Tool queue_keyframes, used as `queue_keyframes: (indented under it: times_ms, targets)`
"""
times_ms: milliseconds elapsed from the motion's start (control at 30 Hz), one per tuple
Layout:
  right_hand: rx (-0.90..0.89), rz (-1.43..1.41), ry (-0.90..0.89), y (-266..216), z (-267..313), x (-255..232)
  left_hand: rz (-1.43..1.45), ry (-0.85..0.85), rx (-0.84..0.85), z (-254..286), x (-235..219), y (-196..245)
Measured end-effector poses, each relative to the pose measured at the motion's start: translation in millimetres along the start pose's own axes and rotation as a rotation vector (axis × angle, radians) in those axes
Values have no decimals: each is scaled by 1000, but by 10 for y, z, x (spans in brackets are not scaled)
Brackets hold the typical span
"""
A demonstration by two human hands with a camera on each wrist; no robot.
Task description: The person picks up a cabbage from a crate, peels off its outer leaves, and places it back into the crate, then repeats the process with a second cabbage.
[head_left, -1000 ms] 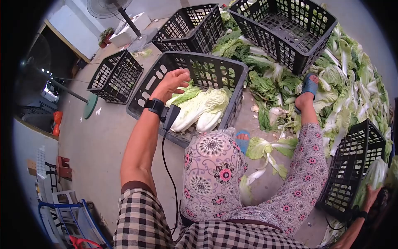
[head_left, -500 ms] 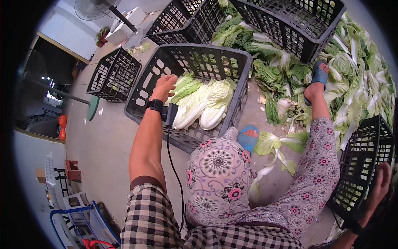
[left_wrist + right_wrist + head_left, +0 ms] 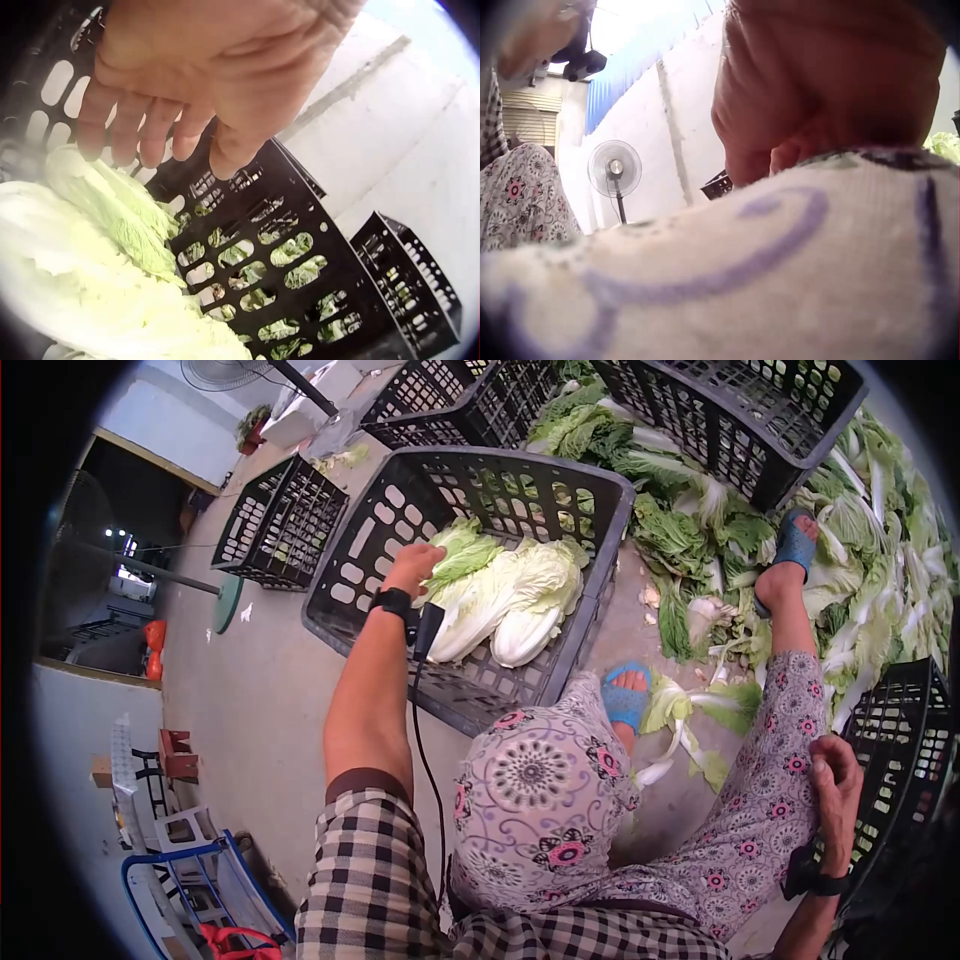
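Left hand: the left hand (image 3: 412, 568) sits just left of frame centre in the head view, fingers loosely spread and holding nothing, just above the leafy tip of the pale green napa cabbages (image 3: 505, 595); contact cannot be told.
Right hand: the right hand (image 3: 836, 778) lies at the lower right, fingers resting relaxed on the flower-patterned trouser leg (image 3: 760, 830).
Cabbages: three heads lie side by side in the large black plastic lattice crate (image 3: 375, 550), centre of frame.
Around: a tilted black crate (image 3: 905, 730) stands just beside the right hand; loose green cabbage leaves (image 3: 690, 540) cover the floor at the upper right; a small black crate (image 3: 270, 525) stands at the upper left.
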State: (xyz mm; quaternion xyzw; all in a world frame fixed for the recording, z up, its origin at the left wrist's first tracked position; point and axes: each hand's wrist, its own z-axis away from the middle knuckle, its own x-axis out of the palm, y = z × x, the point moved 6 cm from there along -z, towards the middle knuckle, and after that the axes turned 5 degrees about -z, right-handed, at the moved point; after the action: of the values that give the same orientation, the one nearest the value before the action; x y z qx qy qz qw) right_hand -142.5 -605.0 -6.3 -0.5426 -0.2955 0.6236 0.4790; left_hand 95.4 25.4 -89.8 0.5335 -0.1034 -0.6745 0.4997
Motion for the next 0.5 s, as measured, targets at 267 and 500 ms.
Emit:
queue_keyframes:
  times_ms: [267,500]
  targets:
    - [41,-33,54,78,-22,-20,-609,-32,-43,-720,189,-647]
    - [74,-73,102,173,-53,-70,-711,-53,-154,-830,133,-1426]
